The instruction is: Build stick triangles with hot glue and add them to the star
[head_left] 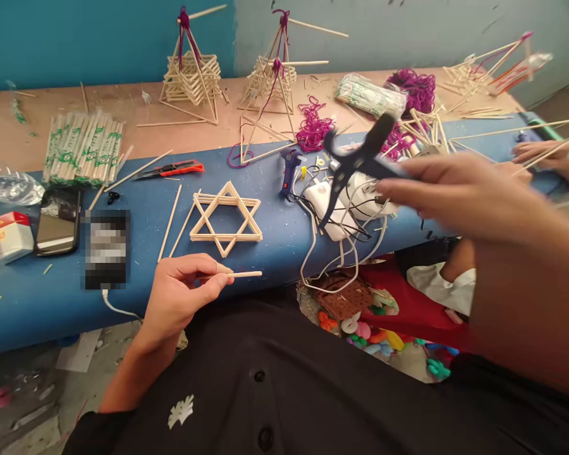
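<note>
My left hand (189,287) pinches a short wooden stick (246,274) between thumb and fingers, just above the table's front edge. Beyond it lies a six-pointed star of stacked wooden sticks (226,218), with two loose sticks (171,224) to its left. Smeared by motion, my right hand (450,189) grips a dark forked tool (360,158) with several arms; its exact kind is unclear. It is held over white power strips (329,205) and tangled cables. A dark blue glue gun (290,172) rests left of the strips.
Pyramid-shaped stick frames (192,79) with purple yarn (315,123) stand along the wall. Wrapped sticks (83,146), a red box cutter (180,168) and phones (57,221) lie at left. Another person's hand (543,153) is at right. Coloured pieces (384,338) lie below the table.
</note>
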{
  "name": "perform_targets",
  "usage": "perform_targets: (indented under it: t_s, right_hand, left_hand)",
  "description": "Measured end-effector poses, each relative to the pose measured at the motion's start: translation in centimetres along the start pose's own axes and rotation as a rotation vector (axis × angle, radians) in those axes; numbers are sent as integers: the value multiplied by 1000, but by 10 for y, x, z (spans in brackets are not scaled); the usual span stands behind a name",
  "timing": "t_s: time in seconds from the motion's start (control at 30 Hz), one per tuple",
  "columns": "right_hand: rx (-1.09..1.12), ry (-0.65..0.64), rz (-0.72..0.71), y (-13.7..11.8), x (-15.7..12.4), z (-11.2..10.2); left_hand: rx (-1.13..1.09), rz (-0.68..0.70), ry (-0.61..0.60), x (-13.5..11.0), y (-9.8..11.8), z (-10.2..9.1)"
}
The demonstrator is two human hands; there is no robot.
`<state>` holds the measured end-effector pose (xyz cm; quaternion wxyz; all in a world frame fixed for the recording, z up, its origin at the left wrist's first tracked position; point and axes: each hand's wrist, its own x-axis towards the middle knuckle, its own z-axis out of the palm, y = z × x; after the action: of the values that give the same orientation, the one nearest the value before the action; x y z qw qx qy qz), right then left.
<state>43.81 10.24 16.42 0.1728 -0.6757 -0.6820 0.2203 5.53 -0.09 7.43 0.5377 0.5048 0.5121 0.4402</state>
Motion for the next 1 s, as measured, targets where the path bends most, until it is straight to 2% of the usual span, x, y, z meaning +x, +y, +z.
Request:
perform_targets:
  t_s: [0.03,0.07,0.17,0.27,0.33,0.4,0.5,0.6,0.7,0.83,0.9,1.0]
  right_hand:
    - [6,-150,-11,-2,-12,17]
    - [-8,-192,-24,-4,-22,36]
    - [-38,-126,-19,-6,-41,91]
    - [-13,-70,42,-2,-52,125]
    - [14,-101,68,-1,-58,129]
    - [66,-112,69,-3,-66,119]
    - [113,-1,42,-11,-76,99]
    - [71,137,5,-18,-75,92]
    - [63,172,-66,-19,-65,103]
    - [160,209,-143,-12,-48,123]
    - [204,179,-142,-8,-43,133]
    - [296,53,-80,-4,-37,147]
  left_hand:
    - [-7,-6,-6,-1,-1,1]
    - [-15,-13,-11,-2,-3,2]
    - [-29,-33,-14,-4,-9,6]
    - [-20,-36,6,-6,-11,7]
    - [-7,-35,16,-7,-11,6]
    - [11,-35,21,-7,-9,5]
    - [34,-30,25,-5,-9,5]
    - [26,-18,8,-4,-12,8]
    - [6,-31,0,-3,-15,10]
    - [20,-38,12,-3,-14,10]
    - [24,-52,35,-2,-13,9]
    - [18,-72,73,1,-13,9]
